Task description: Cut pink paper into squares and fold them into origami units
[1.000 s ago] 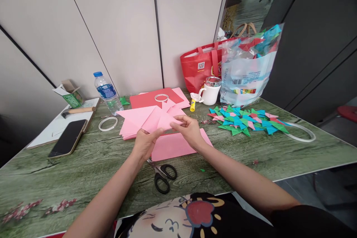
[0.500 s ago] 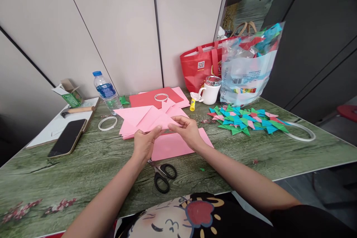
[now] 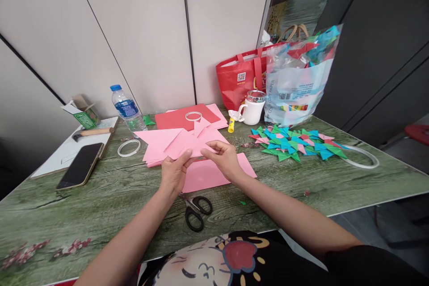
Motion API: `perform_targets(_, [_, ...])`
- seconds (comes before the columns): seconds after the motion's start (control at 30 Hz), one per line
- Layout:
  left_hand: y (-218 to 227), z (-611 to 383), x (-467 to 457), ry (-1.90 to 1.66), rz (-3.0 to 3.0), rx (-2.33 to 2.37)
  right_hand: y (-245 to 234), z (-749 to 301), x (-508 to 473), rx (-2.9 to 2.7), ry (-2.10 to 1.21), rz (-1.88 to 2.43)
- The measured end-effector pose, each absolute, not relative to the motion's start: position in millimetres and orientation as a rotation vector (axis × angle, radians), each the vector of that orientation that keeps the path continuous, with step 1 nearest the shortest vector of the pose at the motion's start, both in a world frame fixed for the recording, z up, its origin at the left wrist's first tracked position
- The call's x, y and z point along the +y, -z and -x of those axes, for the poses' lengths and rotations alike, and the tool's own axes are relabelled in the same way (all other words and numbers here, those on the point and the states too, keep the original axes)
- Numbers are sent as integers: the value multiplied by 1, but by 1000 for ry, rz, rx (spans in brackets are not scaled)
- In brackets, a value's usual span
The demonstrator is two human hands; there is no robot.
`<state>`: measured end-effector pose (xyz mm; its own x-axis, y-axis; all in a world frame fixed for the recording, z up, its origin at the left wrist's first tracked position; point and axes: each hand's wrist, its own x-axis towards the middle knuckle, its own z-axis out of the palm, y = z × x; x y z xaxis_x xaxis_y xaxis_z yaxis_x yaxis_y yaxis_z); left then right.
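Both hands hold a folded sheet of pink paper (image 3: pixel 182 144) above the table. My left hand (image 3: pixel 174 172) pinches its lower left edge, thumb on top. My right hand (image 3: pixel 224 158) grips the right side between thumb and fingers. The paper has pointed flaps at its far side, and it partly hides a stack of pink sheets (image 3: pixel 152 157) behind it. Another flat pink sheet (image 3: pixel 214 176) lies on the table below the hands. Scissors (image 3: pixel 195 212) with black handles lie closest to my body, their blade tips partly hidden by my left hand.
A phone (image 3: pixel 80 165), a hammer (image 3: pixel 95 132) and a water bottle (image 3: pixel 125 109) are on the left. Red paper (image 3: pixel 170 117), a glue stick (image 3: pixel 231 125) and a white mug (image 3: pixel 253 111) stand farther back. Folded paper pieces (image 3: pixel 295 143) cover the right, near a plastic bag (image 3: pixel 298 85).
The hands stay almost in place on the pink paper. My left thumb has shifted slightly up along its edge, and the paper tilts a little.
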<state>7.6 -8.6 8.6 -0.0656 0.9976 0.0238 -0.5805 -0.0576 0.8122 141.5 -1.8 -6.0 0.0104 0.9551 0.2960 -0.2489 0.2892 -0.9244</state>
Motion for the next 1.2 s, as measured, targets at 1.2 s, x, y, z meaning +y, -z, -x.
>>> perform_targets(1.2, [-13,-7,-6,-1661,-666,707,9,-132,-9,-1103,-1317,774])
